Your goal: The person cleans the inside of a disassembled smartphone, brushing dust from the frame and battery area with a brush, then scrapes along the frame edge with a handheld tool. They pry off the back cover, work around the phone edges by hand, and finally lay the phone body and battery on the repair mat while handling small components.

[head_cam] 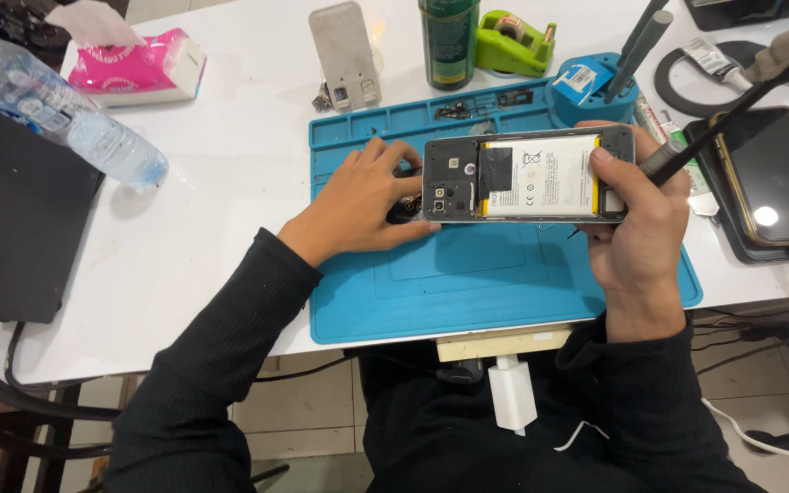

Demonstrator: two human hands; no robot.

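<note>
My right hand [636, 233] grips an opened phone [527, 176], battery showing, above a blue mat [468, 292]. My left hand [362, 205] rests on the mat, fingers loosely spread, touching the phone's end.

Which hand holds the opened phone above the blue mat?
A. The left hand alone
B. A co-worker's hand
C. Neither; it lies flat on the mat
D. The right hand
D. The right hand grips the opened phone at its right end, battery side up, while the left hand rests on the blue mat by the phone's left end.
</note>
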